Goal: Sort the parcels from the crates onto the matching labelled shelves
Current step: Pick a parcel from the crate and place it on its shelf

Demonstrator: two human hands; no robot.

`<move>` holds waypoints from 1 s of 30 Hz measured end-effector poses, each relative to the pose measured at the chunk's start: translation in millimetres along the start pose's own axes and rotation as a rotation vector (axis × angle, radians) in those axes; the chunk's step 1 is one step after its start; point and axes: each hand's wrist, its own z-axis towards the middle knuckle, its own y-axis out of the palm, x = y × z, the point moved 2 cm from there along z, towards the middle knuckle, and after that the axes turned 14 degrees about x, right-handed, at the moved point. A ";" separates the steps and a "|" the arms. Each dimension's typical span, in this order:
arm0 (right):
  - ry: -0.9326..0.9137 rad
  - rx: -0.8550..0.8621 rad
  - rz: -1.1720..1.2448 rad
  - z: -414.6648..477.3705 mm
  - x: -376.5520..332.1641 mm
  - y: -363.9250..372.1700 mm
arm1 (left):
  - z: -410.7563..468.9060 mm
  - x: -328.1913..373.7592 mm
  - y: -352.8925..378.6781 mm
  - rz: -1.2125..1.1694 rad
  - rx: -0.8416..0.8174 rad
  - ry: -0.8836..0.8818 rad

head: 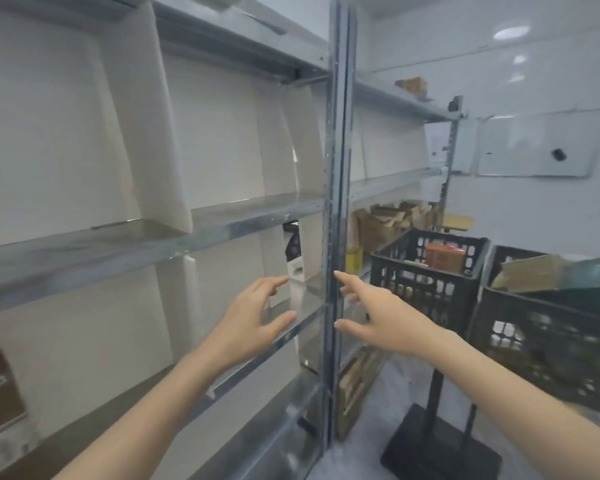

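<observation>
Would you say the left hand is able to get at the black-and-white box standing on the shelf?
Probably yes: the left hand is open, its fingertips close to the black-and-white box, with nothing between them. The metal upright stands on the box's right, out of that hand's way.

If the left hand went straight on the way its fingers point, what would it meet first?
Most likely the black-and-white box standing upright on the shelf: the left hand has its fingers aimed at its lower part, with nothing visible between, though depth is unclear.
</observation>
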 end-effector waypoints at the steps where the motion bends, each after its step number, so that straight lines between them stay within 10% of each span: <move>1: 0.029 0.010 -0.027 -0.2 20.6 -10.2 | 15.8 6.7 20.8 -0.024 -0.010 0.030; 15: 0.340 0.145 -0.234 32.9 276.1 -117.9 | 203.7 92.6 270.1 -0.236 -0.191 0.176; 30: 0.452 0.224 -0.234 156.4 461.2 -75.4 | 391.4 51.5 453.1 -0.235 -0.294 0.198</move>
